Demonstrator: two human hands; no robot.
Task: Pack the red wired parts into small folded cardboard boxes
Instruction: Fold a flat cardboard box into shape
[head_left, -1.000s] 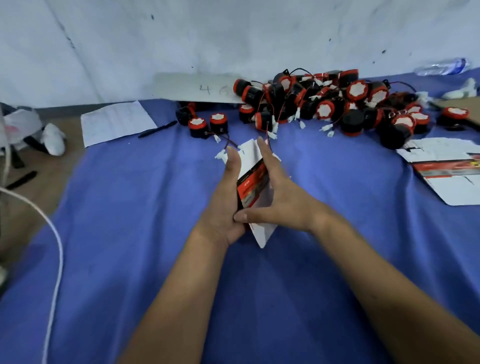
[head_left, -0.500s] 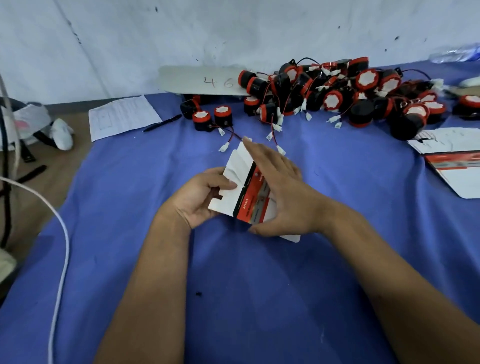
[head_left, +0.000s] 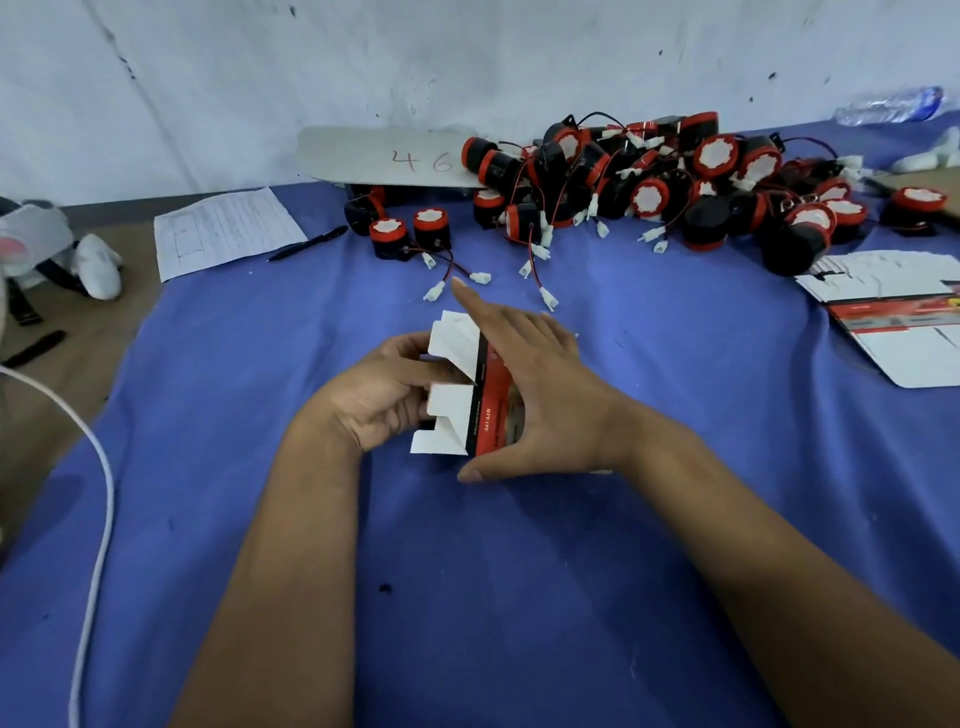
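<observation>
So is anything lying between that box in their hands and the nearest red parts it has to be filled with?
Nothing solid. Between the cardboard box, held by the left hand and right hand, and the nearest red wired parts there is only blue cloth and those parts' own loose wires with white plugs.

Single head cam, worn; table (head_left: 675, 519) viewed forward and down from near edge, close in, far edge and wall (head_left: 260, 78) included.
</observation>
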